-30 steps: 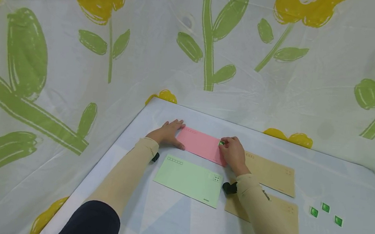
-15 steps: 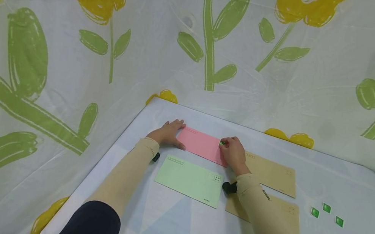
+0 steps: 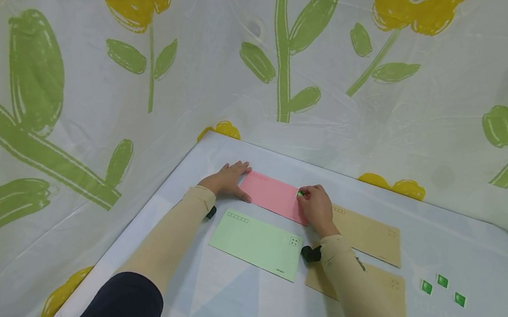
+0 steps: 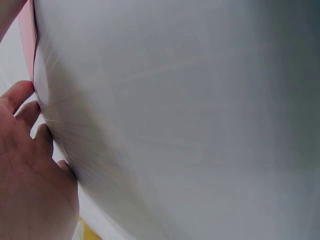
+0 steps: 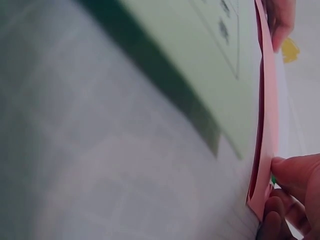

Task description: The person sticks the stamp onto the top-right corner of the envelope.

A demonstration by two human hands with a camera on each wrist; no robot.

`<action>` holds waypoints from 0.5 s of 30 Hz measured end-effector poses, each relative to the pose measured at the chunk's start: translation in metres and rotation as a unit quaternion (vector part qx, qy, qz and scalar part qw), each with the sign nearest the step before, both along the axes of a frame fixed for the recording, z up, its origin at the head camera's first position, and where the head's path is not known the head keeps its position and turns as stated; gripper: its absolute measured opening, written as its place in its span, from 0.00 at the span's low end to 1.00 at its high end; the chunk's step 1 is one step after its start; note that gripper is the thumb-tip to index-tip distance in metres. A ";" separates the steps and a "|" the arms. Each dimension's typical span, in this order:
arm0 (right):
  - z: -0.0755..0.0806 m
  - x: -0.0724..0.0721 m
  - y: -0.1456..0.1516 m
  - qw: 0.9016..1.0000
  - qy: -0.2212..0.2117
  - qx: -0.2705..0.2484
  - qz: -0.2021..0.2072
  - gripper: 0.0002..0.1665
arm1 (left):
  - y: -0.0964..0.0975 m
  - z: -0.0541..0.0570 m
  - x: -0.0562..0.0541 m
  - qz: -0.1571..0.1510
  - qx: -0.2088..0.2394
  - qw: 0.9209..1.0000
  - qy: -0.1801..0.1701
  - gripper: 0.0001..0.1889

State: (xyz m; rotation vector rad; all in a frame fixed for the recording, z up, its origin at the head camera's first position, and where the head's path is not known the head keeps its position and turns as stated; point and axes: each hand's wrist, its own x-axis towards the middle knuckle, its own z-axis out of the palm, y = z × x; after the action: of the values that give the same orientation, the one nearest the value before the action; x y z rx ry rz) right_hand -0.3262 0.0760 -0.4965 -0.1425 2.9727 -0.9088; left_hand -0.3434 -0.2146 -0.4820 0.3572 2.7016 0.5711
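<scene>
- Thumb and fingers of the right hand (image 3: 316, 206) pinch a small green sticker (image 3: 300, 194); in the right wrist view only a little green shows between them.
- The pink envelope (image 3: 273, 194) lies on the surface (image 3: 215, 304), between the two hands; its long axis goes from the left hand (image 3: 228, 179) to the right hand, and the right end comes a little nearer to the person.
- The relation which seems to count most: the green sticker is at the far right corner of the pink envelope, so the right hand is the nearer one to this corner, and the left hand is at the opposite short end. I cannot tell if the sticker touches the paper already, because the fingers cover this place.
- The left hand is spread, with the thumb near the close left corner and the other fingers near the far left corner; it seems to steady the paper, not to grip it.
- The right wrist view shows a dark gap along the near long edge of the pink envelope, so its layers are a little apart there.
- The green envelope (image 3: 256, 244) lies just nearer to the person, almost parallel with the pink one.
- To the right are the far brown envelope (image 3: 369, 235) and the near brown envelope (image 3: 387, 278), this last partly under the right sleeve (image 3: 356, 293).
- Three loose stickers (image 3: 426, 286) lie farther right, apart from both hands.
</scene>
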 end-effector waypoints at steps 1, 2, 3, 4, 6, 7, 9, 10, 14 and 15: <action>0.000 0.000 0.000 1.000 0.001 0.000 0.000 0.18 | 0.000 0.000 0.000 0.000 0.001 1.000 0.001 0.58; 0.000 0.000 0.000 1.000 0.002 0.000 0.001 0.18 | -0.001 -0.001 -0.001 -0.001 0.000 1.000 0.001 0.58; 0.000 0.000 0.000 1.000 0.004 0.001 0.001 0.18 | -0.001 -0.001 -0.001 -0.001 0.000 1.000 0.002 0.58; 0.000 0.000 0.000 1.000 0.004 0.001 0.001 0.18 | -0.001 -0.002 -0.001 -0.002 -0.001 1.000 0.003 0.58; 0.000 0.000 0.000 1.000 0.006 0.001 0.001 0.18 | -0.002 -0.003 -0.002 -0.002 -0.002 1.000 0.003 0.58; 0.000 0.000 0.000 1.000 0.006 0.000 0.002 0.18 | -0.002 -0.003 -0.002 -0.003 -0.002 1.000 0.003 0.59; 0.000 0.000 0.000 1.000 0.005 -0.001 0.001 0.17 | -0.002 -0.003 -0.002 -0.002 -0.002 1.000 0.002 0.59; 0.000 0.000 0.000 1.000 0.005 -0.003 0.001 0.18 | -0.002 -0.003 -0.002 -0.002 -0.002 1.000 0.002 0.59; 0.000 0.002 -0.001 1.000 -0.003 -0.009 -0.004 0.18 | -0.002 -0.003 -0.002 -0.002 -0.001 1.000 -0.001 0.58; 0.001 0.002 -0.001 1.000 -0.005 -0.010 -0.006 0.18 | -0.002 -0.003 -0.002 -0.003 -0.002 1.000 -0.002 0.58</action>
State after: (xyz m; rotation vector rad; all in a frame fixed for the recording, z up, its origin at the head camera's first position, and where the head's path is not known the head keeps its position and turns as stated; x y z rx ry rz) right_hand -0.3240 0.0754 -0.4959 -0.1210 2.9589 -0.9381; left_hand -0.3455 -0.2167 -0.4849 0.3632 2.6973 0.5646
